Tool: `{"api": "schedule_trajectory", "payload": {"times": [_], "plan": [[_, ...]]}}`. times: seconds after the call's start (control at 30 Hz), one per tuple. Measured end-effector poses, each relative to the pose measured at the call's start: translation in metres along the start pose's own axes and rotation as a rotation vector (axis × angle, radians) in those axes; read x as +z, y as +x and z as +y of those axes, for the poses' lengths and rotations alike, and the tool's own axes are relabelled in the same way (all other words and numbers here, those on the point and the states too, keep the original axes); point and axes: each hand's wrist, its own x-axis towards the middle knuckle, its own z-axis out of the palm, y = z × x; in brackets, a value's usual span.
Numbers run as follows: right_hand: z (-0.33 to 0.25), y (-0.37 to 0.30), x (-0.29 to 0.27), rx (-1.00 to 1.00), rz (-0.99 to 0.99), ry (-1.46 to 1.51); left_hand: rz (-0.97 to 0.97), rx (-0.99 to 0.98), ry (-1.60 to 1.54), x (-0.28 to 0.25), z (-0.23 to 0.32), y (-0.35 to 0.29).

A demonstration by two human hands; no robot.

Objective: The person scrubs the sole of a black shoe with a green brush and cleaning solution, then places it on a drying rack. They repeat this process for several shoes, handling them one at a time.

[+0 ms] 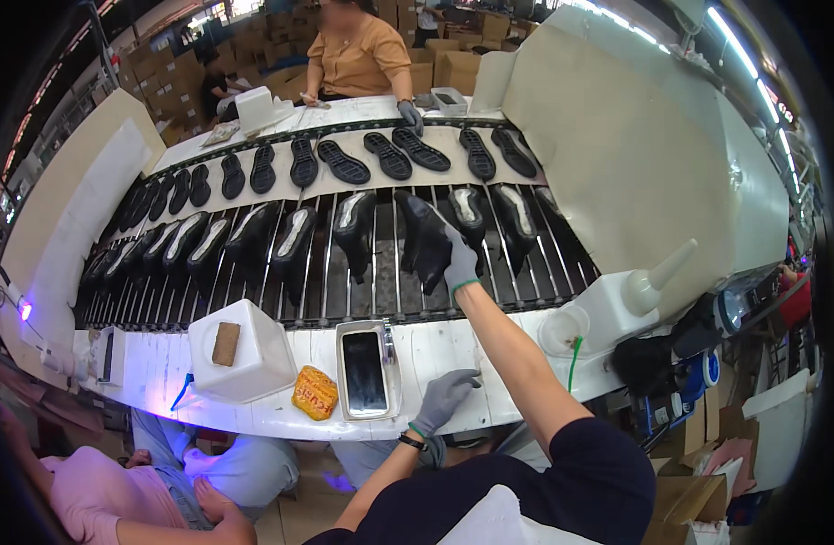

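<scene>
My right hand point(461, 261), in a grey glove, reaches over the rod conveyor and grips a black shoe upper point(421, 234). That upper is tilted, its dark side showing, among other black uppers point(352, 222) whose pale undersides face up. My left hand point(446, 400), also gloved in grey, rests at the near table edge with its fingers stretched out and holds nothing. Left of it sits a white tray point(393, 400) with a dark, shiny rectangle point(364, 368) inside. Beyond the uppers, black shoe soles point(342, 163) lie in a row on a pale belt.
A white box point(244, 354) with a brown block point(225, 344) and an orange-yellow packet point(315, 393) stand left of the tray. A white spouted bottle point(621, 295) is at right. Tall pale panels flank the conveyor. One person point(362, 54) works opposite; another point(117, 490) sits at my left.
</scene>
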Motion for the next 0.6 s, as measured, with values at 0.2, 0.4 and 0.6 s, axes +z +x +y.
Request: {"api": "schedule_trajectory", "payload": {"times": [0.2, 0.4, 0.6], "plan": [[-0.067, -0.121, -0.03, 0.149, -0.535, 0.23, 0.288, 0.197, -0.479, -0.009, -0.041, 0.0], [-0.146, -0.183, -0.078, 0.007, -0.72, 0.067, 0.265, 0.459, -0.273, 0.013, 0.08, 0.018], [-0.213, -0.247, -0.088, -0.368, -0.747, -0.908, 0.738, 0.367, -0.309, 0.047, 0.058, -0.026]]}}
